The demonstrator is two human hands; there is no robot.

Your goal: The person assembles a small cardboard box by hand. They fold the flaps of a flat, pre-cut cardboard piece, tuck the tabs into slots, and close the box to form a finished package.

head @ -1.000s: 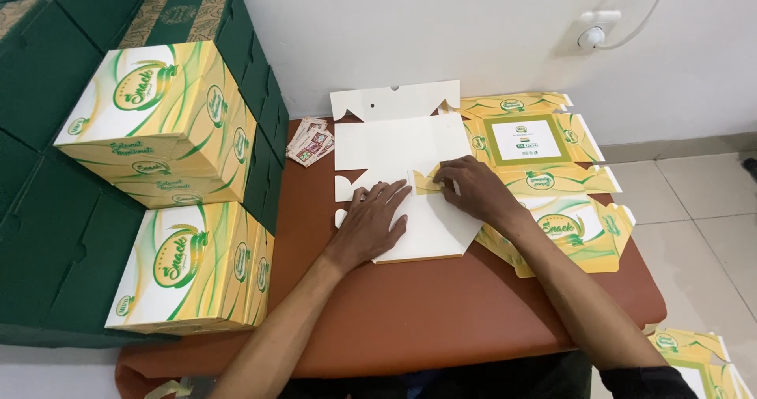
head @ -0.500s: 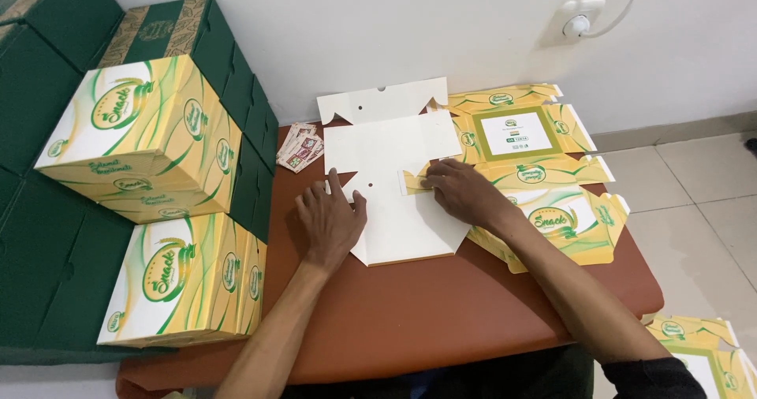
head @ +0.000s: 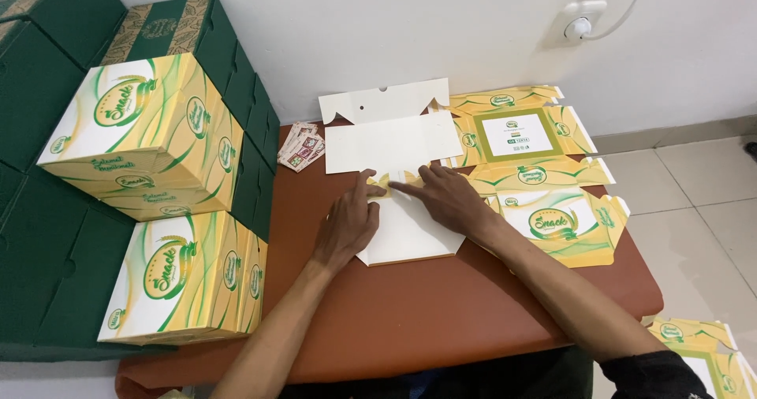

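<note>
While the left hand [head: 347,224] has shifted right, both hands now press flat, fingers open, on the unfolded white carton blank [head: 394,151] at frame centre; right hand [head: 448,198] meets it at the yellow flap [head: 380,184], suggesting folding underway.

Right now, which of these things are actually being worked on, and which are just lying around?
In hand:
left hand and right hand pressing the white box blank

Lying about:
printed flat blank
two assembled yellow boxes
green boxes
small packets
</note>
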